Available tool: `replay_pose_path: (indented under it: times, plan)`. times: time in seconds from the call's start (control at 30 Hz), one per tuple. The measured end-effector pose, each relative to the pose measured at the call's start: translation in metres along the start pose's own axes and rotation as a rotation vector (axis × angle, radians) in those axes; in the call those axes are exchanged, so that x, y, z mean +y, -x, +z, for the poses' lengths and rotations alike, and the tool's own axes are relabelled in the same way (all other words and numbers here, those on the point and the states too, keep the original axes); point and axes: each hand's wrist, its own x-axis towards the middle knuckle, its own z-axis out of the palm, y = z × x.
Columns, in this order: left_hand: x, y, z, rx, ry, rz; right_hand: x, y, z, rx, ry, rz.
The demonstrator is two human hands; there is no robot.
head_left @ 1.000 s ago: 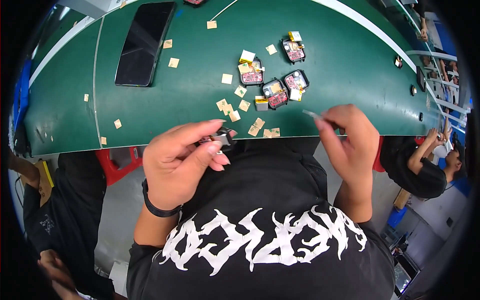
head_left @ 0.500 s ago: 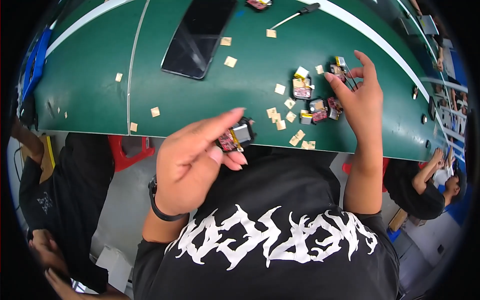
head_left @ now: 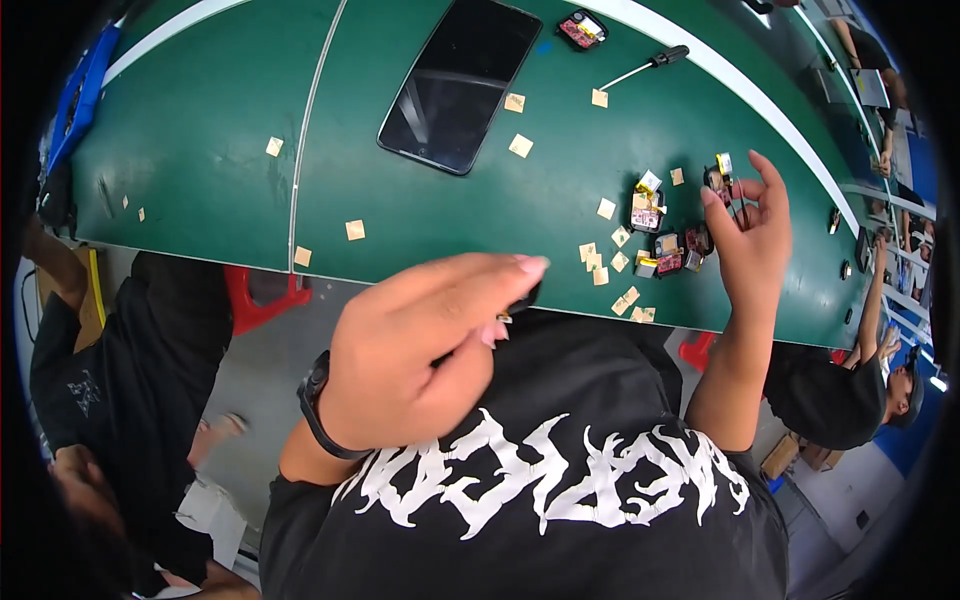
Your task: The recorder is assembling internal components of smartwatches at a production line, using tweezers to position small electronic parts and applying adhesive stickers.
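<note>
Left hand (head_left: 420, 355) is hovering near the chest, fingers curled around a small dark part (head_left: 522, 300) that is mostly hidden; only its edge is showing. Right hand (head_left: 750, 225) is resting over the matte green table (head_left: 200, 150), fingers half spread and pinching a tiny module with a yellow tab (head_left: 720, 172). Just beside it, more small boxy modules (head_left: 660, 235) are lying clustered among flat tan paper squares (head_left: 610, 268). Farther off: a glossy black phone (head_left: 460, 82) and a thin screwdriver (head_left: 645, 67).
</note>
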Motion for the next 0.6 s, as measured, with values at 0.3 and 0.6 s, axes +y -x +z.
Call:
replay_pose_path:
  times: [0.3, 0.6]
  plan:
    - [-0.06, 0.022, -0.106, 0.684, -0.142, -0.248, -0.04, 0.04, -0.012, -0.15, -0.446, 0.043]
    - [-0.116, 0.033, -0.205, 0.877, -0.19, -0.339, -0.043, 0.055, -0.014, -0.221, -0.365, 0.013]
